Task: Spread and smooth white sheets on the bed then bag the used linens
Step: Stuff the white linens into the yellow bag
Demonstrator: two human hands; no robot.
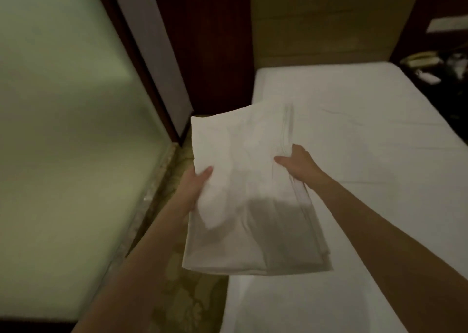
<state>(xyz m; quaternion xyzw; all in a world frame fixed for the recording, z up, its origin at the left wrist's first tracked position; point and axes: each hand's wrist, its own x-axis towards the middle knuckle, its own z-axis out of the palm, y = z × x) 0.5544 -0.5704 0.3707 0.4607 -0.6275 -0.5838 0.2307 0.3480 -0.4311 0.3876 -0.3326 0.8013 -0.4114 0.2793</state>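
Note:
I hold a folded white sheet (250, 188) in the air over the left edge of the bed (367, 135). My left hand (196, 183) grips its left side, thumb on top and fingers hidden underneath. My right hand (295, 164) grips its right side near the folded edges, thumb lying across the cloth. The bed is covered with a flat white sheet showing a few faint creases. The sheet's lower end hangs down toward me.
A frosted glass wall (63, 105) runs along the left, with a narrow strip of patterned carpet (177, 269) between it and the bed. A tan headboard (324, 24) stands at the far end. A dark nightstand (430, 67) with a phone sits at the far right.

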